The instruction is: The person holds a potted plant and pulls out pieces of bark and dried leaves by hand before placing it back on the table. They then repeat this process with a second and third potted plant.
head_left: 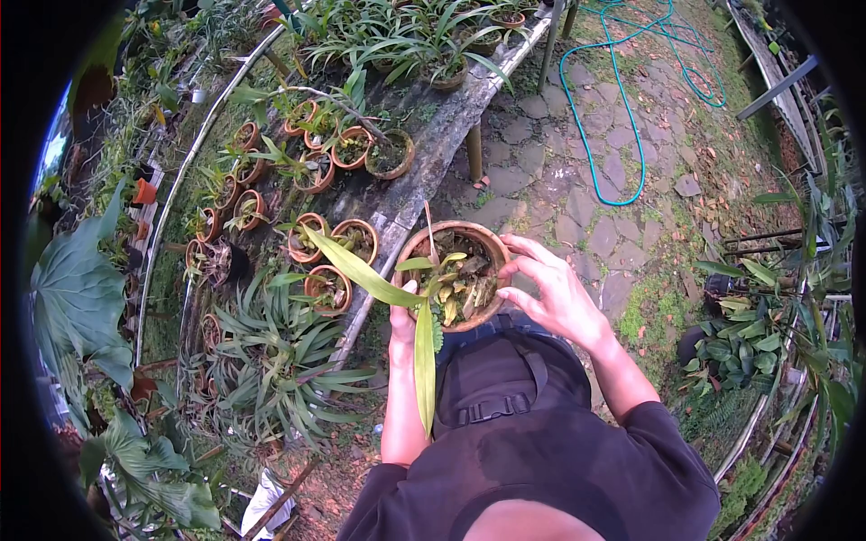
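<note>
A round clay pot (pixel 494 245) is held in front of my body, tilted so that its inside shows. It contains brown chunks and a plant with long yellow-green leaves (pixel 361 270), one reaching up left and one hanging down. My left hand (pixel 403 323) grips the pot's left side, partly hidden behind the leaves. My right hand (pixel 548 287) holds the right rim, with its fingers on the edge. A thin pale stick (pixel 431 233) stands up from the pot near its left rim.
Several small clay pots (pixel 352 147) with plants stand on the weathered bench (pixel 442 144) at the left. Spiky plants (pixel 280 361) grow below them. A teal hose (pixel 591 153) lies on the stone path (pixel 604 234). Leafy plants (pixel 744 334) are at the right.
</note>
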Motion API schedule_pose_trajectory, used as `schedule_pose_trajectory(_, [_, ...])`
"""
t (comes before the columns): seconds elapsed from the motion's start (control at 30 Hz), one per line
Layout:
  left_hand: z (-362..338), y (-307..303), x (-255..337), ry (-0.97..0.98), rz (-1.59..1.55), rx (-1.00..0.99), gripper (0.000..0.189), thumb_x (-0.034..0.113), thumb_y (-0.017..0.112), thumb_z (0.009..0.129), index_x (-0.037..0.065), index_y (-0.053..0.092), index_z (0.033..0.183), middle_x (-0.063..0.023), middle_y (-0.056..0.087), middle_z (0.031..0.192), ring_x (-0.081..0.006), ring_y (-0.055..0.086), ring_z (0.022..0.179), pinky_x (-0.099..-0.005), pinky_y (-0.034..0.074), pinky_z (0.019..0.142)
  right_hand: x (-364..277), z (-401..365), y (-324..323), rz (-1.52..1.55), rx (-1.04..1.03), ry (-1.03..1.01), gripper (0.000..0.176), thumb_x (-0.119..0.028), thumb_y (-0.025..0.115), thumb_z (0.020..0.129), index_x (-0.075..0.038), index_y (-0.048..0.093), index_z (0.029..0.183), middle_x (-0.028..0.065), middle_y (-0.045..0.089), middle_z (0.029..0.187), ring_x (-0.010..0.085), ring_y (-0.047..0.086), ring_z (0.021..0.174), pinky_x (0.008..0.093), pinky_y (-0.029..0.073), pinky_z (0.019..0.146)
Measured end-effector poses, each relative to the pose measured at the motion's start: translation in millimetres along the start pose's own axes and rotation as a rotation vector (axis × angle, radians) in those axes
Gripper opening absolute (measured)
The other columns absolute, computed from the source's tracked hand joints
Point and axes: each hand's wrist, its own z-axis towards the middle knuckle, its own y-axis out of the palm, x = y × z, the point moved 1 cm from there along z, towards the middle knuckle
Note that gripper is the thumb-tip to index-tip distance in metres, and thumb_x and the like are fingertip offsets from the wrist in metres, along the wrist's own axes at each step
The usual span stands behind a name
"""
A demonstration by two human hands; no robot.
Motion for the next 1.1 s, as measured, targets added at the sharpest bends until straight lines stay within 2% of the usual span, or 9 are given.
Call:
schedule_pose_trajectory(0.17, [1.3, -3.4, -3.0, 0.046, 0.038, -0.033, 0.046, 0.033, 0.054, 0.092, -0.002, 0.061, 0.121, -0.0120, 0.066, 0.109, -0.0205, 0.064, 0.097, -0.0349, 0.049, 0.091, 4.4, 2.1, 6.9, -0.192, 0.020, -0.048, 0.024, -0.011, 0.068, 0.088, -0.004, 0.068, 0.111, 0.0249, 0.051, 0.138, 0.0405, 0.050, 0.130, 0.0462, 0.042, 0.108])
schedule_pose_trajectory(0.3, [1.6, -5.8, -1.1, 0.124, 0.300, -0.053, 0.047, 0.038, 0.053, 0.093, 0.001, 0.059, 0.121, -0.0092, 0.064, 0.110, -0.0180, 0.058, 0.099, -0.0333, 0.046, 0.093, 6.1, 4.4, 11.0, -0.257, -0.006, -0.060, 0.023, -0.012, 0.069, 0.087, -0.007, 0.070, 0.110, 0.0238, 0.050, 0.139, 0.0399, 0.050, 0.129, 0.0459, 0.041, 0.108])
schedule_pose_trajectory(0.4, [1.1, -3.2, 1.5, 0.008, 0.117, -0.115, 0.051, 0.033, 0.053, 0.092, 0.003, 0.053, 0.133, -0.0107, 0.061, 0.121, -0.0206, 0.059, 0.106, -0.0362, 0.046, 0.097, 5.4, 5.3, 9.1, -0.223, -0.034, -0.006, 0.020, -0.013, 0.070, 0.087, -0.007, 0.071, 0.106, 0.0234, 0.051, 0.139, 0.0399, 0.051, 0.129, 0.0460, 0.042, 0.108])
schedule_pose_trajectory(0.57, [2.6, 1.4, 4.1, 0.012, 0.016, -0.187, 0.062, 0.025, 0.053, 0.090, 0.005, 0.041, 0.147, -0.0132, 0.057, 0.133, -0.0249, 0.058, 0.118, -0.0390, 0.044, 0.104, 5.1, 11.2, -2.2, -0.129, -0.124, 0.047, 0.017, -0.014, 0.071, 0.086, -0.004, 0.071, 0.099, 0.0216, 0.052, 0.138, 0.0392, 0.053, 0.127, 0.0458, 0.043, 0.106])
schedule_pose_trajectory(0.67, [9.5, -9.9, -2.8, 0.018, 0.065, -0.198, 0.062, 0.026, 0.053, 0.090, 0.005, 0.041, 0.147, -0.0134, 0.056, 0.134, -0.0252, 0.058, 0.118, -0.0384, 0.044, 0.104, 9.2, 13.3, -2.6, -0.061, -0.126, 0.061, 0.016, -0.013, 0.072, 0.086, -0.003, 0.070, 0.097, 0.0209, 0.053, 0.137, 0.0393, 0.054, 0.125, 0.0455, 0.044, 0.105])
schedule_pose_trajectory(0.77, [0.1, 8.5, 5.1, 0.011, 0.020, -0.089, 0.057, 0.026, 0.053, 0.090, 0.003, 0.045, 0.142, -0.0154, 0.059, 0.129, -0.0266, 0.061, 0.114, -0.0391, 0.047, 0.102, 8.5, 16.4, -0.4, 0.029, -0.063, 0.054, 0.014, -0.012, 0.072, 0.085, -0.001, 0.068, 0.094, 0.0207, 0.053, 0.137, 0.0402, 0.055, 0.124, 0.0449, 0.045, 0.103])
schedule_pose_trajectory(0.83, [16.1, -31.9, -17.1, -0.018, -0.039, -0.177, 0.051, 0.024, 0.052, 0.092, 0.003, 0.047, 0.138, -0.0114, 0.059, 0.125, -0.0201, 0.059, 0.111, -0.0361, 0.047, 0.097, 12.7, 15.5, 2.2, 0.060, 0.052, -0.040, 0.012, -0.009, 0.073, 0.083, -0.002, 0.068, 0.092, 0.0205, 0.054, 0.136, 0.0400, 0.056, 0.123, 0.0433, 0.046, 0.102])
schedule_pose_trajectory(0.93, [18.3, -31.3, -16.6, -0.007, -0.056, -0.193, 0.046, 0.024, 0.051, 0.094, 0.003, 0.049, 0.135, -0.0085, 0.060, 0.122, -0.0162, 0.059, 0.108, -0.0349, 0.048, 0.093, 10.1, 17.8, -2.3, -0.017, 0.215, -0.187, 0.010, -0.005, 0.072, 0.081, -0.002, 0.065, 0.088, 0.0176, 0.059, 0.125, 0.0370, 0.061, 0.104, 0.0430, 0.048, 0.089])
schedule_pose_trajectory(1.1, [23.2, -37.9, -27.1, -0.069, -0.078, -0.137, 0.048, 0.025, 0.051, 0.094, 0.003, 0.048, 0.137, -0.0099, 0.060, 0.122, -0.0184, 0.060, 0.110, -0.0361, 0.047, 0.097, 16.0, 18.1, 0.0, -0.217, 0.219, -0.325, 0.015, -0.006, 0.076, 0.074, -0.005, 0.066, 0.085, 0.0076, 0.066, 0.098, 0.0260, 0.061, 0.086, 0.0379, 0.047, 0.075])
